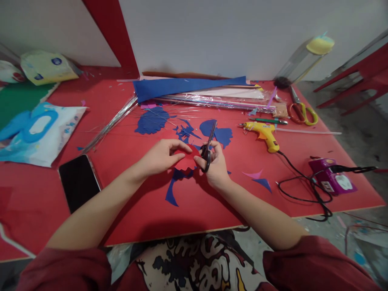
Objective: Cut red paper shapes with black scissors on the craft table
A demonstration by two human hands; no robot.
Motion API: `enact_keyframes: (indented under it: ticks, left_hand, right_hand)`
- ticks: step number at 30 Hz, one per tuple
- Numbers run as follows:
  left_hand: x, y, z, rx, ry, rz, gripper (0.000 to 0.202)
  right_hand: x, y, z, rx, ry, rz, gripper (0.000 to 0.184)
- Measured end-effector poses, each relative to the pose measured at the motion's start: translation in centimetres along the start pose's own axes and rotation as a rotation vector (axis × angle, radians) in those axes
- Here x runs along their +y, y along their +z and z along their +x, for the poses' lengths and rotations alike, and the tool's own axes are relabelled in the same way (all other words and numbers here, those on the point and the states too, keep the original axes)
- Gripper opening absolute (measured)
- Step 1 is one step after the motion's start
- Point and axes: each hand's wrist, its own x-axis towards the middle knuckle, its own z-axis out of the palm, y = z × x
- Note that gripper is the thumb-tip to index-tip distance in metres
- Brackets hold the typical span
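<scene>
Between the thumb and fingers of my left hand (165,157) is a red sheet piece (184,162) with a wavy lower edge. My right hand (217,165) grips scissors (207,155) by their black handles, blades pointing up and away from me. The right thumb tip is at the red piece's right side, and I cannot tell whether it presses on it. Below the red piece lies a curved blue scrap (172,194). Beyond my hands are a stack of wavy-edged blue pieces (152,120), loose blue scraps (185,131) and more blue cut pieces (224,136).
A yellow glue gun (263,133) lies right, its cord near a purple power socket (329,178). Scissors with a yellow handle (309,115) and a clear bottle (298,60) stand farther back. Left are a phone (79,182), a wipes pack (45,129) and wire stems (113,121).
</scene>
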Motion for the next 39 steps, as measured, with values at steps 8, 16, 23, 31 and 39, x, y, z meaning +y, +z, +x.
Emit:
enact_keyframes:
  ticks: [8, 16, 23, 31, 39]
  left_hand:
    - [0.7, -0.7, 0.0, 0.053, -0.173, -0.152, 0.012]
    - [0.8, -3.0, -0.4, -0.063, -0.143, -0.102, 0.008]
    - [0.8, -2.6, -0.2, 0.011, -0.110, -0.005, 0.013]
    - [0.8, -1.7, 0.0, 0.024, -0.195, 0.034, 0.017]
    - [0.9, -1.8, 0.0, 0.041, -0.231, 0.007, 0.015]
  right_hand:
    - [0.0, -0.1, 0.0, 0.017, -0.036, -0.003, 0.044]
    - [0.1, 0.0, 0.0, 0.015, -0.034, -0.006, 0.044]
    - [0.1, -0.1, -0.2, 0.014, -0.033, -0.023, 0.042]
    - [0.1, 0.0, -0.2, 0.011, -0.016, -0.019, 0.043]
    - [-0.1, 0.1, -0.1, 0.017, 0.013, -0.009, 0.045]
